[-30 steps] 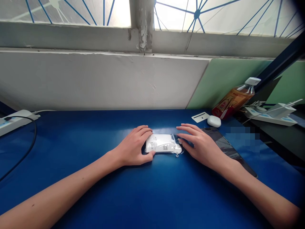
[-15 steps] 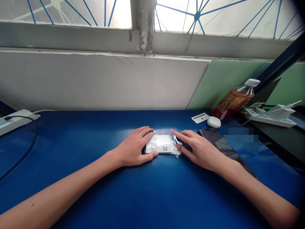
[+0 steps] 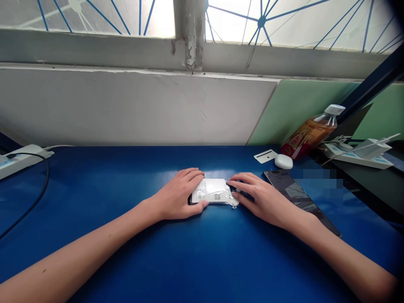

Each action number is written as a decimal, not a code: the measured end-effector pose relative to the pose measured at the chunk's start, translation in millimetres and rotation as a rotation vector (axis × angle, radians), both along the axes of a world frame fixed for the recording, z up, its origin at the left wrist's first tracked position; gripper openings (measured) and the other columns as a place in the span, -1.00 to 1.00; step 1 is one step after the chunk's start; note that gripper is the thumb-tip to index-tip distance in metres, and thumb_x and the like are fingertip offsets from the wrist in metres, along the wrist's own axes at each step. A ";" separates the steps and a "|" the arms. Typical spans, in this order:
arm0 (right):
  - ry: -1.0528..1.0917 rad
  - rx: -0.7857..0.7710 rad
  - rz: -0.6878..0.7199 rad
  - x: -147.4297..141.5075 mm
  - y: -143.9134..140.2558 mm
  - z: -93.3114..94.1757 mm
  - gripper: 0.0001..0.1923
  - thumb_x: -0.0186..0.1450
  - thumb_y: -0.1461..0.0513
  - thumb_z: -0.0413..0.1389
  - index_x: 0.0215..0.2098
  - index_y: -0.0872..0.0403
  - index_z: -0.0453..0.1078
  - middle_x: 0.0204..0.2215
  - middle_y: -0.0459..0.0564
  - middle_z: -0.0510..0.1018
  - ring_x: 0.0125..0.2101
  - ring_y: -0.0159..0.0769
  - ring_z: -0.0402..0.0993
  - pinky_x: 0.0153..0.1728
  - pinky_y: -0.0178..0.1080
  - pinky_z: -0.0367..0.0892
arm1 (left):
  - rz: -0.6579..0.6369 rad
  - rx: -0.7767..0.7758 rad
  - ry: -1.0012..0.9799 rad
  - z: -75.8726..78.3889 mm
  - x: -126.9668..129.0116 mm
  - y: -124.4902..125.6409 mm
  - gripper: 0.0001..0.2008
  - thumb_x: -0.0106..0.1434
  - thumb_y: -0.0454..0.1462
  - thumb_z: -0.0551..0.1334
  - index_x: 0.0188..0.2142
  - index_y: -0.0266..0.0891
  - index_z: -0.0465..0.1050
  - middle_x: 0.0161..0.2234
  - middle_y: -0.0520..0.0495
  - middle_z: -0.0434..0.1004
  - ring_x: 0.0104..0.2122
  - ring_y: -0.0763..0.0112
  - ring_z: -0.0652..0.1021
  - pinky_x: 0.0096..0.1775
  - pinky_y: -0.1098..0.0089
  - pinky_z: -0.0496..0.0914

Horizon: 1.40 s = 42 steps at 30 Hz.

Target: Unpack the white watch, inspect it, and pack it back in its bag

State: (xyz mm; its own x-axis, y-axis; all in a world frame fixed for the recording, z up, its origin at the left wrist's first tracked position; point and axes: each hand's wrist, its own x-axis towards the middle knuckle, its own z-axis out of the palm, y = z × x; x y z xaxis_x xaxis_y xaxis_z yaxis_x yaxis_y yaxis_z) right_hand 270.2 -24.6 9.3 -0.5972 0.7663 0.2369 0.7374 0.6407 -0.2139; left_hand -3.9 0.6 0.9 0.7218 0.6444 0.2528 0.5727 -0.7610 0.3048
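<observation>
Closest to me, two bare forearms angle in from the lower corners over the blue worktop, one to each side. On my feed the left hand is partly curled, thumb along the near edge and fingers over the far edge, and it has hold of the left end of a flat white package in clear plastic. That package lies flat on the worktop between the hands, roughly mid-view, its printed label and small square code facing up. The right hand I read as loosely half open, fingers and thumb apart, tips at the package's clear right end; whether they pinch the plastic I cannot tell. Just beyond the right wrist I have a dark phone lying at a slant, and out at the left edge a black cable loops from a white power strip. Farther back on the right sit a small rounded white case and, just beside it, a white card with a dark stripe. Behind the case a bottle with a white cap leans to the right, and a second strip with plugs is near it. Farthest off I see a pale wall, a green panel and bright windows with blue lines.
</observation>
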 end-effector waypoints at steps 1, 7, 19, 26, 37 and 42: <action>0.006 -0.003 0.002 -0.1 0.1 -0.1 -0.68 0.41 0.19 -0.04 0.06 0.07 0.39 -0.01 0.13 0.48 0.02 -0.07 0.37 -0.02 -0.04 0.39 | -0.002 -0.001 -0.003 0.1 0.1 0.0 -0.39 0.24 -0.04 0.21 0.19 -0.32 0.22 0.16 -0.27 0.33 0.19 0.00 0.26 0.18 0.05 0.21; 0.040 -0.036 0.013 -1.0 -1.5 -0.1 -0.64 0.41 0.18 -0.03 0.15 0.05 0.31 0.01 0.11 0.48 0.00 -0.10 0.40 -0.03 -0.06 0.40 | -0.003 -0.017 0.002 1.5 0.1 0.0 -0.38 0.23 0.01 0.21 0.17 -0.30 0.24 0.14 -0.28 0.33 0.20 -0.02 0.26 0.18 0.05 0.21; 0.003 -0.051 0.038 -5.0 -3.4 4.1 -0.68 0.41 0.18 -0.03 0.08 0.02 0.38 -0.01 0.12 0.46 -0.03 -0.08 0.39 -0.07 -0.03 0.41 | -0.039 -0.018 0.020 0.3 -0.1 1.9 -0.49 0.35 -0.04 0.11 0.17 -0.29 0.22 0.14 -0.26 0.33 0.18 0.04 0.28 0.16 0.08 0.22; 0.052 -0.036 0.042 -7.5 -3.6 2.0 -0.72 0.36 0.15 0.06 0.00 -0.01 0.44 -0.05 0.10 0.51 -0.05 -0.07 0.42 -0.08 -0.01 0.43 | -0.055 -0.032 -0.007 1.3 -0.3 1.4 -0.51 0.34 -0.06 0.13 0.16 -0.27 0.24 0.13 -0.26 0.35 0.16 0.05 0.31 0.14 0.10 0.25; 0.080 -0.007 0.040 -10.0 -3.3 -4.5 -0.76 0.37 0.17 0.05 -0.07 0.07 0.45 -0.09 0.11 0.55 -0.02 -0.06 0.39 -0.03 -0.02 0.39 | -0.045 -0.017 -0.009 0.4 0.4 0.6 -0.46 0.27 -0.04 0.19 0.15 -0.28 0.26 0.12 -0.25 0.37 0.17 0.03 0.30 0.16 0.08 0.24; 0.055 0.036 0.050 -9.8 -2.5 -3.3 -0.77 0.38 0.18 0.04 -0.06 0.06 0.43 -0.09 0.12 0.55 -0.03 -0.05 0.41 -0.05 0.01 0.39 | -0.039 -0.016 -0.017 0.8 0.4 0.2 -0.45 0.26 -0.03 0.20 0.14 -0.31 0.26 0.12 -0.27 0.37 0.16 0.03 0.30 0.16 0.08 0.24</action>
State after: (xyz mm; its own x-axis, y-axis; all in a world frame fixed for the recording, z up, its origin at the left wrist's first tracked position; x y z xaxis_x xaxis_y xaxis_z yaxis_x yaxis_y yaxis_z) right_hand 260.4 -27.2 6.0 -0.6199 0.7262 0.2972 0.6921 0.6845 -0.2291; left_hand -3.5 0.8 1.6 0.7424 0.6197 0.2548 0.5373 -0.7778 0.3262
